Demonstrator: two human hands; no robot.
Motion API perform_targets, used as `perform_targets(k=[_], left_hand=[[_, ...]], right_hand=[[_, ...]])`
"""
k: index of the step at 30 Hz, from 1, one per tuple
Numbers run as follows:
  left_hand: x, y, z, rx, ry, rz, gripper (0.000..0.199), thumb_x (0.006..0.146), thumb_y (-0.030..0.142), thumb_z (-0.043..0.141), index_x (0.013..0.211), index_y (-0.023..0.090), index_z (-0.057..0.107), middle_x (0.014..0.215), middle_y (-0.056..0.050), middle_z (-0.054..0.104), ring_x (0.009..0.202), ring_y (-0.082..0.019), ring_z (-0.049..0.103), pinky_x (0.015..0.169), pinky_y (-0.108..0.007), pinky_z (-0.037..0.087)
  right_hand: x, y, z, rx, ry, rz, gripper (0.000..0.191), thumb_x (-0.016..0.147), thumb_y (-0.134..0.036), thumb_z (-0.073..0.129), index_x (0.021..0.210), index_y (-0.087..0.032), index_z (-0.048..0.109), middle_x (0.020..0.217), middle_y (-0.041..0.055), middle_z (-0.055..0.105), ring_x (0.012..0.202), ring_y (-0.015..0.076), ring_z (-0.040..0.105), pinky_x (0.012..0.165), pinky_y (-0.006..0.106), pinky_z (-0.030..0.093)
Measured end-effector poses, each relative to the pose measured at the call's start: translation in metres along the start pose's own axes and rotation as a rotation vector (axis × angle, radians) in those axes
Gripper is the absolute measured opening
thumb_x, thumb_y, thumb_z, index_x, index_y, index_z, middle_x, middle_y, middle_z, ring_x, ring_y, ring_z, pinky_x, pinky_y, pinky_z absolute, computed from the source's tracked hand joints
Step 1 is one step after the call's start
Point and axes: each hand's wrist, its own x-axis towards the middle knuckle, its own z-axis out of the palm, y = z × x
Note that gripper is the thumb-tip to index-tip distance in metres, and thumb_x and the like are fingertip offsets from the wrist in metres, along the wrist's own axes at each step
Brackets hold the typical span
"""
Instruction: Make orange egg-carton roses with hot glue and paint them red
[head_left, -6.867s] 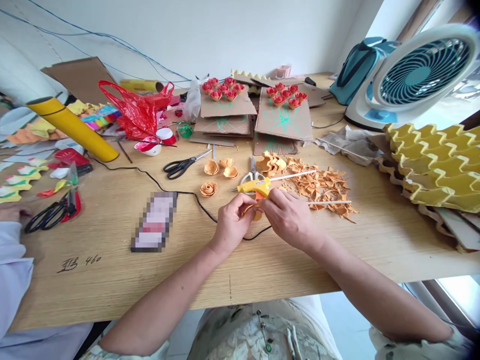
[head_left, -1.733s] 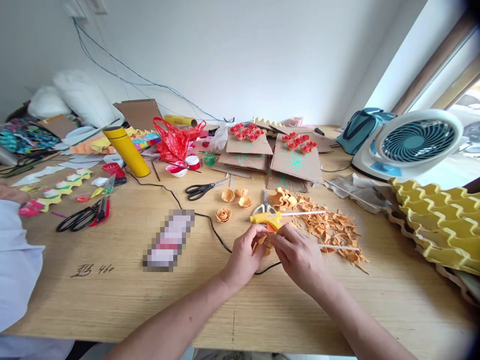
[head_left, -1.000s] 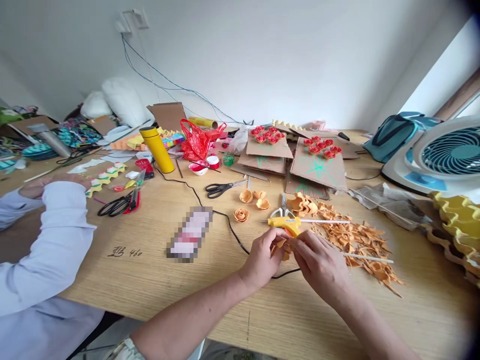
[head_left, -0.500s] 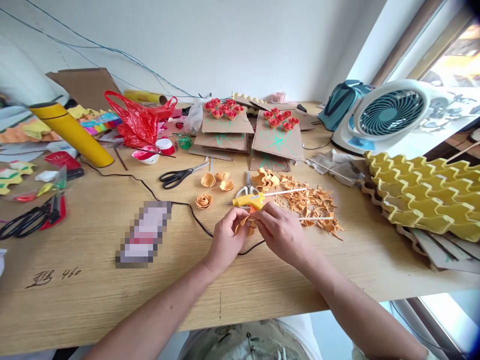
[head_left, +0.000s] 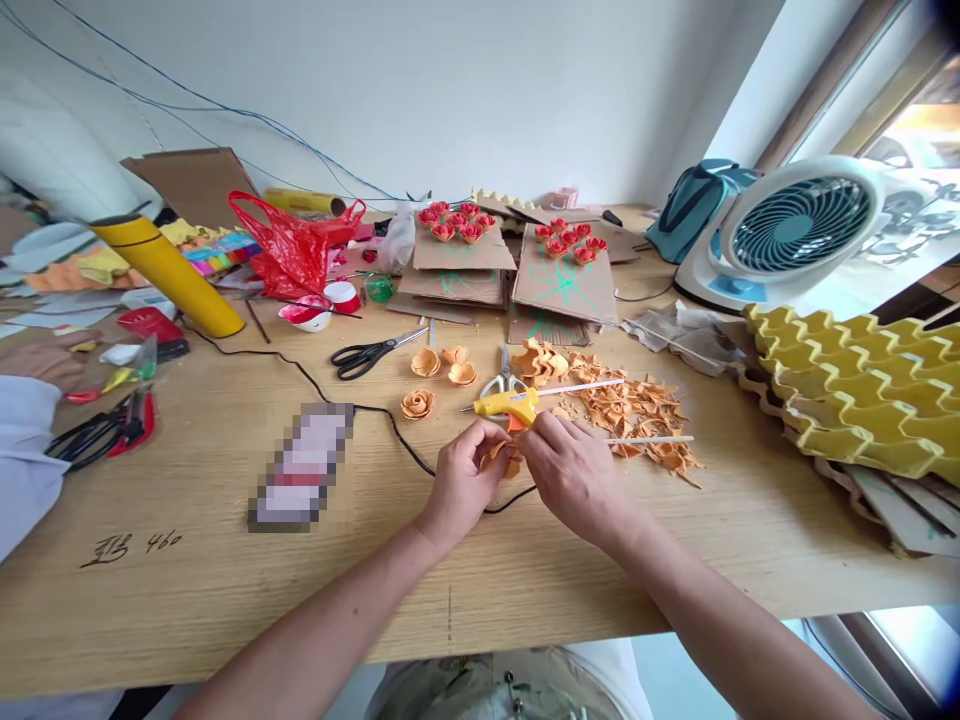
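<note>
An orange paper flower point(head_left: 502, 462) made of cupped petals is pinched in my left hand point(head_left: 463, 485), partly covered by the fingers. At its right side, my right hand point(head_left: 568, 470) has its fingers drawn together in a pinch; what lies between the fingertips is hidden. Just beyond both hands lies a yellow glue gun point(head_left: 504, 402) with a white glue stick point(head_left: 581, 387) in its back end. A finished-looking orange rose point(head_left: 418, 404) and several open petal cups point(head_left: 425, 362) rest to the left. Pale-handled scissors point(head_left: 504, 375) lie behind the gun.
Orange scraps point(head_left: 630, 410) spread right of the gun. Black scissors point(head_left: 375, 352), a blurred-out flat object point(head_left: 304, 465) and a black cord point(head_left: 401, 430) lie leftward. Red flowers point(head_left: 457, 218) stand on cardboard behind. Yellow egg trays point(head_left: 862, 390) and a fan point(head_left: 802, 225) fill the right. A co-worker's sleeve point(head_left: 26, 450) enters left.
The view has swung slightly left, so things sit further right. A co-worker's hand and sleeve have come in at the left edge. My hands remain together at the flower.
</note>
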Motion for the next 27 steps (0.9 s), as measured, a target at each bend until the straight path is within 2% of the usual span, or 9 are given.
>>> perform_targets(k=[6,11,14,17,22,27], left_hand=[[0.0,0.006,-0.002,0.112,0.056,0.129,0.005,0.092,0.014,0.062,0.092,0.019,0.065,0.085,-0.002,0.069,0.072,-0.012,0.062,0.069,-0.022,0.05],[-0.002,0.002,0.0,0.077,0.023,0.088,0.004,0.091,0.015,0.063,0.092,0.019,0.065,0.084,-0.002,0.072,0.073,-0.013,0.066,0.07,-0.022,0.052],[-0.002,-0.003,0.002,0.033,0.019,0.088,0.007,0.09,0.013,0.062,0.092,0.019,0.064,0.087,-0.003,0.074,0.079,-0.015,0.07,0.073,-0.024,0.054],[-0.002,-0.001,0.002,0.035,0.017,0.111,0.008,0.092,0.012,0.06,0.09,0.02,0.063,0.084,-0.002,0.073,0.075,-0.013,0.069,0.071,-0.023,0.054],[-0.001,0.007,-0.005,0.208,0.069,0.247,0.012,0.093,0.01,0.058,0.092,0.02,0.065,0.088,-0.002,0.072,0.081,-0.014,0.068,0.076,-0.024,0.053],[-0.001,0.003,-0.005,0.214,0.041,0.232,0.014,0.092,0.01,0.057,0.098,0.02,0.066,0.086,0.0,0.072,0.072,-0.011,0.066,0.069,-0.02,0.051]], right_hand=[[-0.001,0.004,0.006,0.226,0.042,0.089,0.015,0.104,-0.018,0.053,0.1,-0.018,0.068,0.091,0.0063,0.062,0.074,0.0187,0.058,0.067,0.029,0.041],[-0.004,0.005,0.009,0.184,0.067,0.054,0.02,0.106,-0.023,0.05,0.096,-0.019,0.067,0.09,0.0064,0.061,0.071,0.0189,0.056,0.064,0.03,0.039],[-0.003,0.005,0.006,0.074,0.087,-0.015,0.023,0.106,-0.021,0.049,0.092,-0.018,0.067,0.086,0.0067,0.06,0.07,0.0195,0.054,0.064,0.031,0.037],[-0.002,0.005,0.001,0.023,0.095,-0.07,0.024,0.105,-0.018,0.05,0.088,-0.019,0.067,0.082,0.0066,0.06,0.07,0.0198,0.053,0.065,0.032,0.037],[0.0,0.004,0.0,0.218,0.092,0.024,0.02,0.106,-0.018,0.049,0.102,-0.019,0.069,0.09,0.0071,0.063,0.075,0.0187,0.059,0.067,0.03,0.041],[0.0,0.003,0.003,0.181,0.094,0.022,0.021,0.104,-0.016,0.05,0.093,-0.018,0.068,0.088,0.0067,0.061,0.073,0.0191,0.055,0.066,0.031,0.039]])
